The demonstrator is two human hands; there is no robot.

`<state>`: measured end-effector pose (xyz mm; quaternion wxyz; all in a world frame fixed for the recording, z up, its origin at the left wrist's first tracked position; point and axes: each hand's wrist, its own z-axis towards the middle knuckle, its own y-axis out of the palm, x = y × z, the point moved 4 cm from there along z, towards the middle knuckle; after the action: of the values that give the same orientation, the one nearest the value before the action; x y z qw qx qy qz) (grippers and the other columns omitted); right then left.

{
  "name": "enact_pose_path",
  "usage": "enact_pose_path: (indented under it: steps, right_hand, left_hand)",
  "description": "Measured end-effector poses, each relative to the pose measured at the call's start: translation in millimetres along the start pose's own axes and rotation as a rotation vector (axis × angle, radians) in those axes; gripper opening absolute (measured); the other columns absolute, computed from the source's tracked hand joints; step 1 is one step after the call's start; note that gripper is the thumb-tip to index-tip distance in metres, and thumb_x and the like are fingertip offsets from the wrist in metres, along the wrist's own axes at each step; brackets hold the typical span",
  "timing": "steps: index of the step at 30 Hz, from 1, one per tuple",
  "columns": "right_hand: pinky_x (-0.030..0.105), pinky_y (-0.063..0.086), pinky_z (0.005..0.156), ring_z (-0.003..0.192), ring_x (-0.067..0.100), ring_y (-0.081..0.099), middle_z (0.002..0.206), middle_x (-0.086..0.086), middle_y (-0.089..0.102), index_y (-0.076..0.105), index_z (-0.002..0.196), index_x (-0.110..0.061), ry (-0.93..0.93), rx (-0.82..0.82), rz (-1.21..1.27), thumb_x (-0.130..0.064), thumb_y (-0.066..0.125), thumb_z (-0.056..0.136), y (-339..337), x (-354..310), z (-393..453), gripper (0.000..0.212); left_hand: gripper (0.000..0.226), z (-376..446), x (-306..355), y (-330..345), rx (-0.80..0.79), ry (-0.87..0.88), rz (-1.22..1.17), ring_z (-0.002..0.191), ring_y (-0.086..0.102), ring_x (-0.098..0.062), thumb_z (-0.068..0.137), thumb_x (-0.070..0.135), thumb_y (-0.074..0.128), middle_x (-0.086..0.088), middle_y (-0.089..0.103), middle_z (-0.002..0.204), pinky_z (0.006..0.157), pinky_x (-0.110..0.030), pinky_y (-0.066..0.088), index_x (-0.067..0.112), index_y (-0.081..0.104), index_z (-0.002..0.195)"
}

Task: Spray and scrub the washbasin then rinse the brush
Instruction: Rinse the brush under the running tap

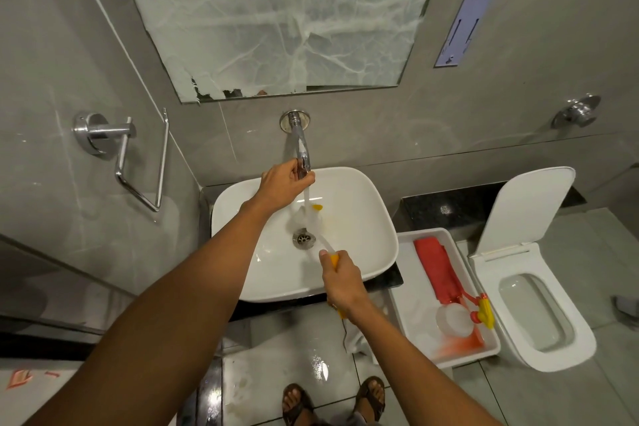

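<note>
The left hand (281,180) was closed around the tap (301,149) spout's end, probably to work the flow; the right hand (340,278) gripped the brush (313,218) by its yellow handle, holding the head over the washbasin (363,218) drain, under the stream, apparently to rinse it; running water blurred the bristles, and the grip hid most of the handle
</note>
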<state>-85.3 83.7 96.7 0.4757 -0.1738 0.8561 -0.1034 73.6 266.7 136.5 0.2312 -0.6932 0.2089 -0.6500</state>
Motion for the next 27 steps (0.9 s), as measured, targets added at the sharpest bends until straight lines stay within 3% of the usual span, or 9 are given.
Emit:
enact_pose_path:
  steps: [2,5,10,14,17,19,22,24,27]
  right_hand:
    - [0.043,0.056,0.079,0.087,0.032,0.067,0.096,0.012,0.066,0.055,0.114,-0.005,-0.109,0.073,-0.182,-0.046,0.044,0.11,0.2,-2.6,-0.3,0.043]
    - [0.038,0.056,0.075,0.084,0.024,0.063,0.098,0.008,0.066,0.057,0.111,-0.008,-0.095,0.07,-0.156,-0.051,0.043,0.109,2.1,-1.7,-0.6,0.045]
    - [0.018,0.032,0.038,0.047,0.009,0.035,0.067,0.0,0.042,0.052,0.086,-0.016,0.306,-0.165,0.553,-0.051,0.044,0.109,6.3,10.4,-2.1,0.043]
    - [0.013,0.025,0.029,0.028,0.007,0.035,0.045,-0.003,0.036,0.045,0.071,-0.016,0.572,-0.433,1.15,-0.042,0.045,0.11,10.0,14.1,-3.9,0.047]
    - [0.014,0.027,0.028,0.026,0.009,0.038,0.043,-0.002,0.039,0.046,0.071,-0.015,0.584,-0.544,1.307,-0.042,0.043,0.11,12.4,14.9,-6.2,0.048]
    - [0.014,0.026,0.029,0.028,0.008,0.035,0.045,-0.002,0.038,0.047,0.071,-0.015,0.552,-0.479,1.17,-0.043,0.046,0.11,14.4,16.7,-5.4,0.048]
    - [0.02,0.03,0.033,0.037,0.008,0.033,0.057,-0.002,0.039,0.049,0.082,-0.015,0.341,-0.211,0.65,-0.045,0.049,0.109,10.1,20.2,-1.3,0.041]
    - [0.026,0.042,0.047,0.049,0.011,0.044,0.066,0.0,0.049,0.051,0.087,-0.014,0.112,-0.05,0.274,-0.05,0.047,0.108,5.4,17.1,-1.3,0.042]
    - [0.032,0.047,0.07,0.075,0.023,0.062,0.085,0.006,0.065,0.055,0.094,-0.015,-0.111,0.081,-0.138,-0.052,0.044,0.108,2.3,15.2,-1.5,0.041]
  left_hand:
    - [0.032,-1.2,1.2,0.0,0.003,0.001,0.002,0.078,0.049,-0.02,0.099,0.039,0.071,0.005,0.054,0.078,0.078,-0.038,0.042,0.009,0.064,0.092]
    - [0.032,-2.6,2.2,-0.2,0.007,-0.011,0.007,0.079,0.049,-0.022,0.099,0.04,0.07,0.005,0.053,0.078,0.08,-0.039,0.042,0.01,0.063,0.092]
    - [0.03,-4.5,5.4,-0.8,0.009,-0.021,0.024,0.08,0.051,-0.023,0.1,0.039,0.07,0.004,0.055,0.079,0.081,-0.039,0.042,0.012,0.063,0.091]
    - [0.032,-5.5,6.8,-1.8,0.008,-0.038,0.03,0.083,0.052,-0.024,0.099,0.039,0.07,0.002,0.057,0.082,0.084,-0.04,0.041,0.008,0.066,0.097]
    - [0.03,-6.1,8.9,-3.9,-0.019,-0.033,0.05,0.084,0.052,-0.023,0.101,0.041,0.068,0.004,0.056,0.083,0.09,-0.042,0.041,0.012,0.065,0.096]
    - [0.03,-6.0,10.1,-6.2,-0.037,-0.04,0.068,0.086,0.053,-0.023,0.101,0.044,0.067,0.004,0.059,0.084,0.097,-0.046,0.044,0.015,0.066,0.097]
    - [0.036,-5.1,7.9,-8.1,-0.089,-0.079,0.064,0.093,0.055,-0.024,0.101,0.051,0.068,-0.004,0.07,0.097,0.1,-0.047,0.045,0.016,0.068,0.102]
    - [0.042,-5.0,4.8,-9.5,-0.136,-0.129,-0.024,0.099,0.06,-0.028,0.098,0.055,0.073,-0.006,0.074,0.104,0.099,-0.045,0.048,0.014,0.065,0.103]
    - [0.052,-6.3,3.2,-13.4,-0.195,-0.194,-0.192,0.115,0.067,-0.025,0.095,0.051,0.078,-0.011,0.077,0.126,0.11,-0.046,0.051,0.011,0.064,0.126]
